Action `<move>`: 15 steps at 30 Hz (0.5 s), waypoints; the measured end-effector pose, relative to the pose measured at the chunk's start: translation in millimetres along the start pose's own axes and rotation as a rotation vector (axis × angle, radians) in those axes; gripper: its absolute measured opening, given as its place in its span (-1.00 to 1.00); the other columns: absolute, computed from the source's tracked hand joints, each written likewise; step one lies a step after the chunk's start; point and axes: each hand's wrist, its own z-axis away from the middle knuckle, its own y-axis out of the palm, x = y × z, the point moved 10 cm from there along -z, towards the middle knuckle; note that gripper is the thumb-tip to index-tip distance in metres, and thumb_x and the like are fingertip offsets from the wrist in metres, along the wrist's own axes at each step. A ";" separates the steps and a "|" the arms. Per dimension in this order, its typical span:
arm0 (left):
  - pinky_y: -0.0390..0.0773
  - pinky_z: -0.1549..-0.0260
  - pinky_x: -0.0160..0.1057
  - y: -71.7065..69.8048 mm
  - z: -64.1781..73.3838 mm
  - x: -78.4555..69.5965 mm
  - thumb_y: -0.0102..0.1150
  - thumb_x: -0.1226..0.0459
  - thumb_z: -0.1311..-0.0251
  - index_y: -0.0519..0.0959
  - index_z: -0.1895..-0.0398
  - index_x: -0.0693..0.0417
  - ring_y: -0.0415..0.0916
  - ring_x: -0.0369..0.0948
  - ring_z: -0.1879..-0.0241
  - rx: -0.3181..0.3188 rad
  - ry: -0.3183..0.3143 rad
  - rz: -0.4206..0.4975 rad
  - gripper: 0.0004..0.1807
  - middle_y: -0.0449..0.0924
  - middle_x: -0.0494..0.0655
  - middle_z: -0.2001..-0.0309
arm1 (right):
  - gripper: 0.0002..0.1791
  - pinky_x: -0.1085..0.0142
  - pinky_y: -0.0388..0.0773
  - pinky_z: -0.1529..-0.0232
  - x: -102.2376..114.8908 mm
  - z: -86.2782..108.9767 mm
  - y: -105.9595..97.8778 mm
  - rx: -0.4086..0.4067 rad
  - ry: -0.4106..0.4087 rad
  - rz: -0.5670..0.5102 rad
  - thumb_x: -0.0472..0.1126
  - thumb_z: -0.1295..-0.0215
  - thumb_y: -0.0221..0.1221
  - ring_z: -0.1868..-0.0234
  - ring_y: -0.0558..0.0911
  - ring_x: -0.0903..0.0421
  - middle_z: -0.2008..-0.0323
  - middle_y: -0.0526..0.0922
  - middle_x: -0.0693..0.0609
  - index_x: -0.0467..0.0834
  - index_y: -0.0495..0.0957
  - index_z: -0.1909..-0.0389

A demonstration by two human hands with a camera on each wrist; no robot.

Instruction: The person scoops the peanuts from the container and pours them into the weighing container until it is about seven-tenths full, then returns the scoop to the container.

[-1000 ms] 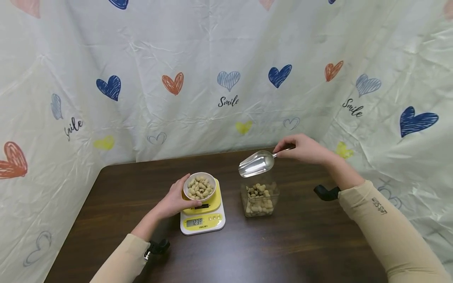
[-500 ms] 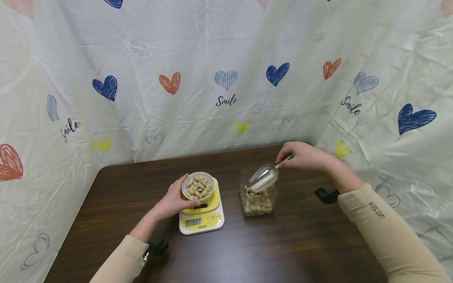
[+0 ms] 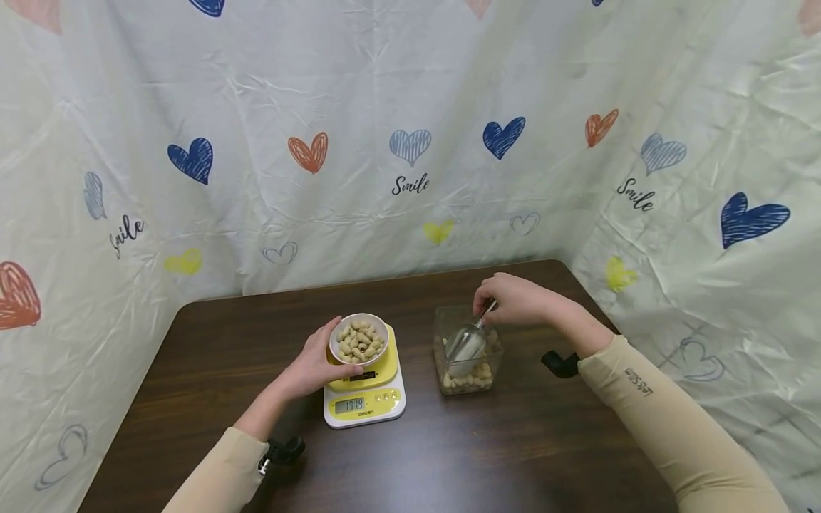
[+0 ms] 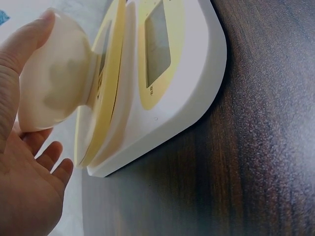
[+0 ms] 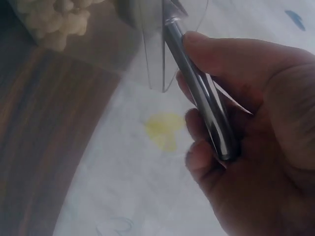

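My left hand (image 3: 316, 363) holds a white bowl (image 4: 61, 78) of unshelled peanuts (image 3: 360, 340), thumb and fingers at opposite sides. The bowl stands on the yellow platform of a white kitchen scale (image 3: 365, 407), whose lit display shows digits. In the right wrist view my right hand (image 5: 246, 113) grips the metal handle (image 5: 204, 93) of a scoop, thumb on top and fingers curled beneath. The scoop's shiny bowl (image 3: 467, 345) points down inside a clear square container (image 3: 447, 320), among more peanuts (image 3: 471, 379). Its tip is hidden among the peanuts.
The dark wooden table (image 3: 462, 456) carries the scale at left and the container to its right. A white curtain (image 3: 359, 235) printed with hearts hangs behind and beside the table. Black wrist-camera mounts (image 3: 561, 364) stick out at both wrists.
My right hand has lowered the scoop from above the container into the peanuts and tilted it steeper. The scale's digits have changed. My left hand stays at the bowl.
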 end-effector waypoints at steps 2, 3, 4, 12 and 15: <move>0.11 -0.34 0.36 -1.0 0.5 -0.1 0.58 -0.12 0.01 -0.10 -0.67 -0.05 -0.14 0.13 -0.54 -0.002 -0.002 0.004 0.31 0.00 0.13 -0.56 | -0.86 0.11 0.49 0.04 1.2 -1.4 -1.7 -0.043 -0.006 0.037 -0.26 -0.25 0.41 0.01 0.50 0.07 0.17 0.65 0.18 0.02 0.72 0.21; 0.11 -0.34 0.36 -1.7 1.0 0.1 0.58 -0.12 0.02 -0.10 -0.67 -0.04 -0.14 0.13 -0.54 -0.004 -0.002 0.003 0.32 -0.01 0.13 -0.56 | -0.84 0.09 0.47 0.03 1.4 -1.8 -2.6 -0.063 -0.004 0.054 -0.25 -0.23 0.42 0.01 0.47 0.05 0.17 0.64 0.18 0.04 0.72 0.22; 0.10 -0.34 0.36 -2.4 1.5 0.1 0.58 -0.12 0.02 -0.10 -0.67 -0.05 -0.14 0.13 -0.54 -0.005 -0.003 0.004 0.32 -0.01 0.12 -0.57 | -0.83 0.08 0.46 0.03 1.2 -2.0 -3.2 -0.082 0.000 0.068 -0.24 -0.21 0.44 0.01 0.45 0.03 0.16 0.63 0.16 0.03 0.72 0.21; 0.08 -0.35 0.37 -3.6 0.2 -1.2 0.57 -0.14 0.02 -0.15 -0.68 -0.10 -0.17 0.14 -0.55 -0.001 0.004 0.003 0.34 -0.05 0.13 -0.58 | -0.70 -0.01 0.46 -0.05 -3.3 -1.1 -7.3 -0.169 -0.010 0.065 -0.15 -0.37 0.34 -0.09 0.48 -0.06 -0.06 0.59 -0.01 -0.04 0.67 -0.09; 0.07 -0.36 0.37 -4.4 0.8 -2.5 0.57 -0.16 0.04 -0.16 -0.68 -0.12 -0.18 0.13 -0.55 -0.001 0.005 0.003 0.36 -0.09 0.12 -0.59 | -0.60 -0.05 0.43 -0.12 -6.8 2.5 -12.2 -0.203 0.004 0.040 -0.04 -0.45 0.28 -0.21 0.43 -0.10 -0.19 0.54 -0.04 -0.03 0.60 -0.24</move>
